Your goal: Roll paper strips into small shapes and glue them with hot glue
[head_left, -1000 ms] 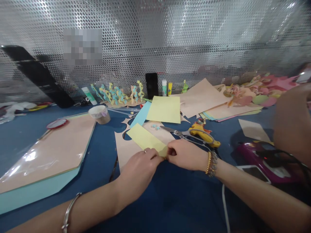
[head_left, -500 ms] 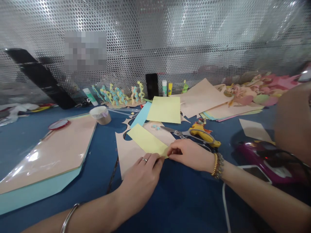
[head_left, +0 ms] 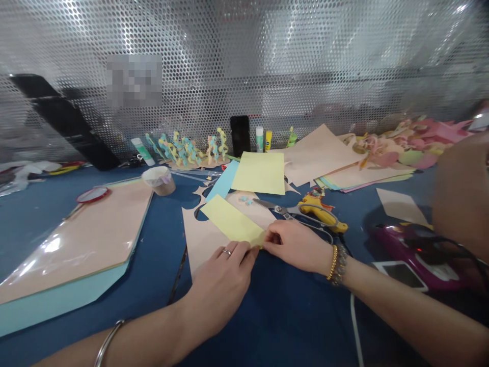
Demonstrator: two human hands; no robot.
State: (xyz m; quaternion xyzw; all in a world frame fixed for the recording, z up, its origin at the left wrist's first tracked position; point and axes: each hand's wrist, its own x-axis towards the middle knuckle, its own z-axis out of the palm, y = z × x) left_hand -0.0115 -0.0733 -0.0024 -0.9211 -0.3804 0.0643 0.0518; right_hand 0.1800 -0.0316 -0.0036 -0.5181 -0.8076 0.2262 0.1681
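A yellow paper strip (head_left: 231, 220) lies slantwise over a cut beige sheet (head_left: 202, 240). At the strip's near end, my left hand (head_left: 225, 285) presses its fingertips on the edge, a ring on one finger. My right hand (head_left: 300, 245) pinches the right corner of the same end, its fingers curled together. Both hands nearly touch. Behind the strip are a square yellow sheet (head_left: 258, 173) and a blue paper piece (head_left: 222, 181). Grey-handled scissors (head_left: 279, 209) lie just beyond my right hand, beside a yellow tool (head_left: 324, 213).
On the left are a paper stack in clear film (head_left: 103, 229) and a cup (head_left: 158, 181). A phone (head_left: 240, 135), glue sticks (head_left: 260, 138) and curly paper pieces (head_left: 185, 149) stand at the back. A purple device (head_left: 424, 255) with cables is at the right.
My right hand has shifted very slightly, its wrist a little to the left. My left hand stays almost in place on the strip.
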